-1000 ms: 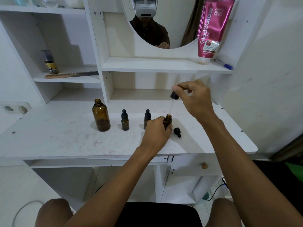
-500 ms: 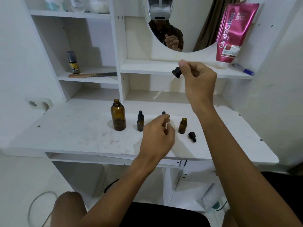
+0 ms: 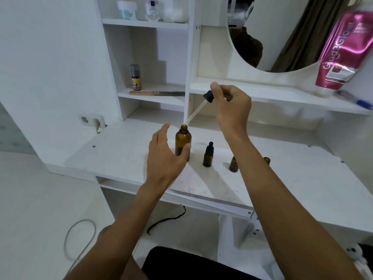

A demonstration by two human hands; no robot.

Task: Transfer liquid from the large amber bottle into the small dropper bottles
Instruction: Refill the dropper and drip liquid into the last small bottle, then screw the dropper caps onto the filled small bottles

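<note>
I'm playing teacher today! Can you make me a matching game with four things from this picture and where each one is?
Things:
1. dropper
2. large amber bottle
3. pink tube
4. comb

Places:
A. lying flat on the left-side shelf, below the small yellow-labelled bottle
B. standing on the desk, its mouth open
C. pinched in the right hand, its glass tip at a bottle mouth
D. standing on its cap on the shelf beside the mirror

Pairs: 1-C, 2-B, 3-D, 4-A
</note>
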